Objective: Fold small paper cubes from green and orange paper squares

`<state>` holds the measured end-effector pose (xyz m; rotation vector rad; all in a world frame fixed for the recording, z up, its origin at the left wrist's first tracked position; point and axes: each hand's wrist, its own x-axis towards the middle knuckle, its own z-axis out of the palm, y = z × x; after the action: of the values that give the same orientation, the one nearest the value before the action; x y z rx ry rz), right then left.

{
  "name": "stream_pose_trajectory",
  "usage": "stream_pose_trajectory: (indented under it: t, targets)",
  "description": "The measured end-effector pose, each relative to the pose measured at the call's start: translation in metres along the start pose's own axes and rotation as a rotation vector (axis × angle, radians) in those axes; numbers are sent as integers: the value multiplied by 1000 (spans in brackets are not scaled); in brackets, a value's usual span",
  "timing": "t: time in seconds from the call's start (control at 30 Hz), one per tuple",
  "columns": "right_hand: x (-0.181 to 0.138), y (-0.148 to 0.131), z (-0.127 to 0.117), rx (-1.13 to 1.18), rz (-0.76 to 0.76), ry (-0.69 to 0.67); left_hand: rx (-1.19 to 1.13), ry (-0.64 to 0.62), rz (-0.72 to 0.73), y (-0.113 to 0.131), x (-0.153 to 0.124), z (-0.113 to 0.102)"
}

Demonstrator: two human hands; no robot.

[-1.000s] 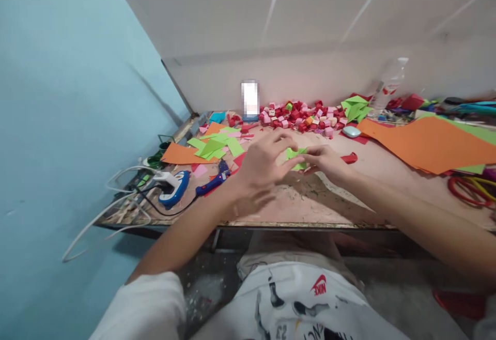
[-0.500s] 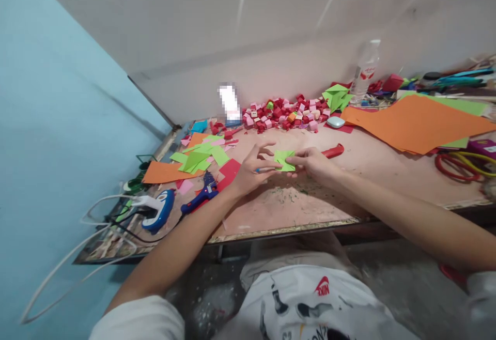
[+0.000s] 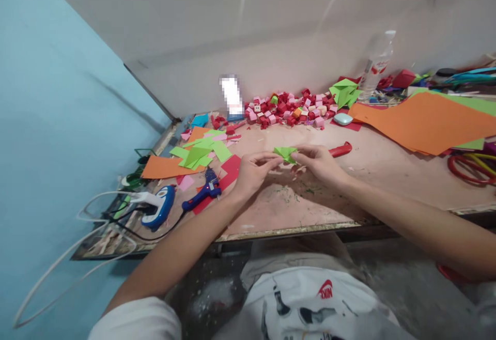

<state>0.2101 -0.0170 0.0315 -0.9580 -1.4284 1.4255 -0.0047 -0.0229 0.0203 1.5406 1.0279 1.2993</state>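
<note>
A small piece of green paper (image 3: 285,153), folded and creased, is held up between my two hands above the table. My left hand (image 3: 253,172) pinches its left side with thumb and fingers. On the right, my right hand (image 3: 318,161) has its thumb on the paper's near face, with the fingers behind it. A red-handled cutter (image 3: 341,149) lies just beyond my right hand. Several flat green paper pieces (image 3: 201,153) are spread to the left, over orange sheets.
A blue glue gun (image 3: 205,190) and a blue-white power socket (image 3: 158,208) sit left. Along the wall are a phone (image 3: 232,97), many small red and pink paper cubes (image 3: 287,108), and a plastic bottle (image 3: 375,68). Large orange sheets (image 3: 430,123) and red-handled scissors (image 3: 467,170) lie right.
The green paper has gone from a flat square facing me to a folded, more triangular shape. My left fingers have closed in on its edge. The view has shifted slightly.
</note>
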Motion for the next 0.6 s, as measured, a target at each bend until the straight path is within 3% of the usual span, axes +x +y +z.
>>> stream_pose_trajectory:
  t: [0.1,0.27,0.43,0.6]
  targets:
    - [-17,-21,-3,-72,-86,117,-9,81,36,17,-6,-1]
    - [-70,-35,3,-215,-252,92,-17,138,106,49,-47,7]
    - [-97,-1,21,-208,-266,169,-38,234,73,34,-91,25]
    - [-102,17,30,-146,-268,170,-21,296,80,16,-110,33]
